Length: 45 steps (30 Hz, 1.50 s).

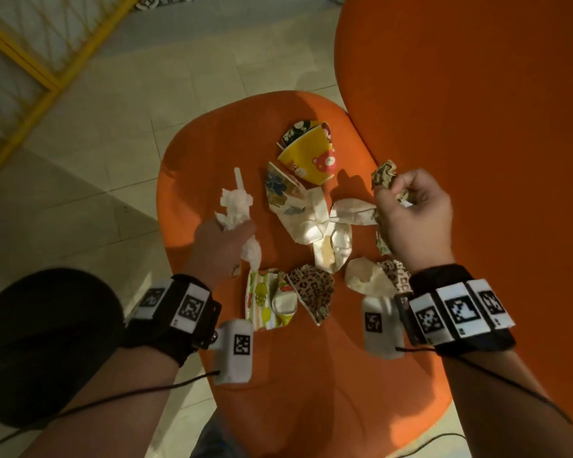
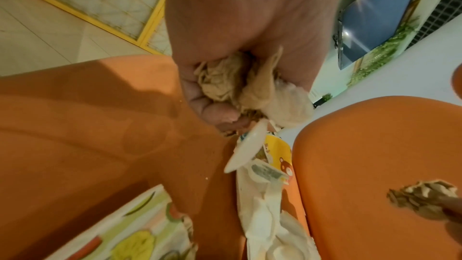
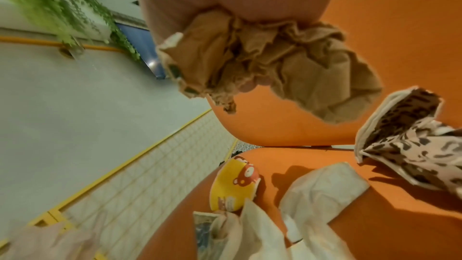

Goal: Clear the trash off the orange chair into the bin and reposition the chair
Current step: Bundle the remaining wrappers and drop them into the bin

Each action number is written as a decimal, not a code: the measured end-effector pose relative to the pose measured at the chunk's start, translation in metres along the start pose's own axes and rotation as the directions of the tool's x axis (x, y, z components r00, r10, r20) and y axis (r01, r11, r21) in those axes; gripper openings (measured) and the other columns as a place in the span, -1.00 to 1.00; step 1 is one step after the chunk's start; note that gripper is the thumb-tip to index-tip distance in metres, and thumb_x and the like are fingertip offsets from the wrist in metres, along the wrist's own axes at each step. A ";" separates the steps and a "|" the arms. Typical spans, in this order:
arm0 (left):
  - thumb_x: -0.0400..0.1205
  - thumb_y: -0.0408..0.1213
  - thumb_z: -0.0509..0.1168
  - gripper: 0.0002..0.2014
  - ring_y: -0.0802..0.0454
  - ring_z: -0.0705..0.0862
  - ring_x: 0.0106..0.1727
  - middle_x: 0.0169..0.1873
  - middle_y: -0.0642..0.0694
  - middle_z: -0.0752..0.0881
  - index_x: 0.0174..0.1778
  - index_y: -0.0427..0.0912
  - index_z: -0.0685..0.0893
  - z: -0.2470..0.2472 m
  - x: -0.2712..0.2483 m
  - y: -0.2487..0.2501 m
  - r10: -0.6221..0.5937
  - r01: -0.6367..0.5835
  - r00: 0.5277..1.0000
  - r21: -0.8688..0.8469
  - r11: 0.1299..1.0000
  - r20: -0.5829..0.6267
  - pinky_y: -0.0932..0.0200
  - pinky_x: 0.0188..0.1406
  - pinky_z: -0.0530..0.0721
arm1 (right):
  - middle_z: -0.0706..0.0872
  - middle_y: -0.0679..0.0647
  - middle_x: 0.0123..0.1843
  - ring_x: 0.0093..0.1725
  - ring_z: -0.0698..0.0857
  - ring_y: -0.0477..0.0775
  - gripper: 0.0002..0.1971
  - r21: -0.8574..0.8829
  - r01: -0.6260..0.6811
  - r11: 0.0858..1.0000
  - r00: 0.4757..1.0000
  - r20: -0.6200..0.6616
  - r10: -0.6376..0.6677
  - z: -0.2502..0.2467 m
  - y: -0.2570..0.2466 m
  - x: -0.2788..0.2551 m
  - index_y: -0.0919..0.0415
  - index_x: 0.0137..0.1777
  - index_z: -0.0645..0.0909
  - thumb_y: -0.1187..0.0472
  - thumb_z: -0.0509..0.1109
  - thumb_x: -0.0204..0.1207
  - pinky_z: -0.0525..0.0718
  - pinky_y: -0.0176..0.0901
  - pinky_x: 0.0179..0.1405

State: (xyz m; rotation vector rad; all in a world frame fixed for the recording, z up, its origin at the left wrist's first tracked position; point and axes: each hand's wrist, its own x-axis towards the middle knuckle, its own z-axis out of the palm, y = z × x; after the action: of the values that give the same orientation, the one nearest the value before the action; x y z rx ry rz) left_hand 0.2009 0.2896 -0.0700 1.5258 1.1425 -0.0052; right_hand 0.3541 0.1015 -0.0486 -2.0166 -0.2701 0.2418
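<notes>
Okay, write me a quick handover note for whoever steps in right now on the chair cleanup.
Left hand: grips crumpled white tissues, lifted over the seat's left side.
Right hand: grips crumpled brown printed paper near the backrest.
Still on the orange chair: yellow bear-print cup, flattened white cups, fruit-print cup, leopard-print cup.
Done: both handfuls picked up, not yet binned; no bin in view.
Left: dump both handfuls, collect remaining trash, reposition the chair.

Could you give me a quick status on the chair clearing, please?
Left hand grips white tissue; right hand grips crumpled patterned paper. Crushed cups, yellow bear cup included, lie on the orange chair. No bin in view.
</notes>
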 end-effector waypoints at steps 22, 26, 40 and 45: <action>0.60 -0.35 0.30 -0.87 0.02 0.64 -0.41 -0.46 -0.11 0.66 -0.28 -0.22 0.61 -0.069 -0.215 -0.162 -0.238 0.102 0.944 -0.485 0.869 -0.228 0.24 -0.47 0.54 | 0.60 0.18 -0.36 -0.38 0.54 0.16 -0.91 -0.268 0.213 0.940 0.897 0.434 -0.079 0.068 0.002 -0.145 0.16 -0.20 0.45 0.25 0.29 0.51 0.44 -0.10 -0.35; 0.59 -0.28 0.31 -0.82 0.15 0.57 -0.57 -0.53 -0.05 0.63 -0.34 -0.19 0.61 -0.065 -0.220 -0.177 -0.269 0.139 0.929 -0.435 0.890 -0.253 0.35 -0.61 0.47 | 0.71 0.18 -0.26 -0.20 0.67 0.29 -0.93 -0.536 0.321 0.781 0.892 0.449 -0.059 0.097 0.008 -0.109 0.10 -0.09 0.52 0.14 0.24 0.53 0.57 -0.01 -0.20; 0.55 -0.17 0.29 -0.82 0.04 0.70 -0.19 -0.14 -0.04 0.74 0.03 -0.09 0.64 0.019 -0.105 -0.132 -0.101 0.095 0.988 0.060 0.994 0.118 0.18 -0.23 0.61 | 0.75 0.12 0.11 0.11 0.70 0.21 -0.66 -0.616 0.686 0.388 0.574 0.785 0.233 0.111 0.031 -0.055 -0.02 0.24 0.61 0.05 0.38 0.45 0.68 -0.03 0.07; 0.43 -0.03 0.28 -0.59 -0.13 0.72 -0.04 -0.03 -0.15 0.75 0.14 -0.17 0.61 0.033 -0.073 -0.119 -0.127 0.042 0.959 0.316 0.948 0.254 0.11 -0.18 0.57 | 0.74 0.04 0.06 0.09 0.69 0.14 -0.64 -0.590 0.690 0.420 0.534 0.806 0.255 0.109 0.031 -0.051 -0.04 0.27 0.56 0.02 0.41 0.46 0.67 -0.06 0.04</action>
State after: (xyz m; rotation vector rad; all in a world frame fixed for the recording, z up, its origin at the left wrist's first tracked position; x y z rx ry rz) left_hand 0.1053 0.2005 -0.1292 1.6853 1.0168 -0.4592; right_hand 0.2770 0.1656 -0.1221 -2.6909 -1.6777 1.0708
